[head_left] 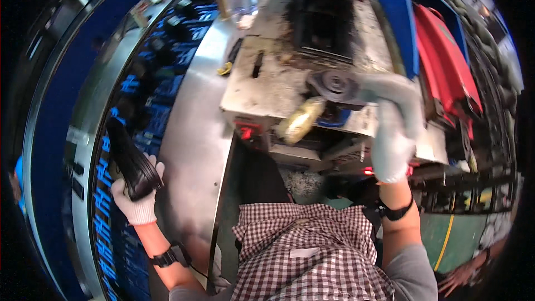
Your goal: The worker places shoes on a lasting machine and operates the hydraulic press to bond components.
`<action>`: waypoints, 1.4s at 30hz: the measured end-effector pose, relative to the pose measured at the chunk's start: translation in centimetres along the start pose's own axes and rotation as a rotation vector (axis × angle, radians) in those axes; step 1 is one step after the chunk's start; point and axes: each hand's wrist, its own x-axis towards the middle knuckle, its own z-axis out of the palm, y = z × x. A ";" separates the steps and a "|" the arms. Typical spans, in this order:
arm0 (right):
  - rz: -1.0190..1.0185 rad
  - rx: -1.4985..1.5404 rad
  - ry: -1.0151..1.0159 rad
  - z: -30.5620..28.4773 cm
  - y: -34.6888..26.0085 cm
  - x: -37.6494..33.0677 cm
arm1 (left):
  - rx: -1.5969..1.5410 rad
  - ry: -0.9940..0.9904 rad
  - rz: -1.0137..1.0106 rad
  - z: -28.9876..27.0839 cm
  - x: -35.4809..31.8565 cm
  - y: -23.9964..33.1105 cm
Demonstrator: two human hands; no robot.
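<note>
Left hand (138, 209): clasping ridged shoe (132, 161)
Right hand (394, 134): grip unclear
Table (192, 111): smooth metal
Floor (468, 233): green, right of table

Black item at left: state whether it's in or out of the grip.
In: the left hand clasps the black item, white glove showing on both sides.

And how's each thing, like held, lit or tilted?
left hand: gloved, closed on black shoe-like thing
black shoe-like thing: held, tilted
right hand: gloved, fingers bent, at dark part
dark part: too blurred to tell if gripped
yellow thing: tilted, blurred
red display: lit
red light: lit
machine top: stained
checked apron: worn
</note>
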 end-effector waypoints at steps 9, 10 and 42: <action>0.283 0.428 -0.561 6.5 -4.2 5.0 | 0.134 -0.818 -0.300 19.5 0.3 -14.8; 0.216 0.369 -0.409 6.3 -4.0 5.3 | 0.191 -0.819 -0.310 21.4 0.9 -15.9; -0.032 -0.373 -0.094 -1.6 7.8 11.5 | 1.881 -1.106 1.435 59.0 5.4 -18.6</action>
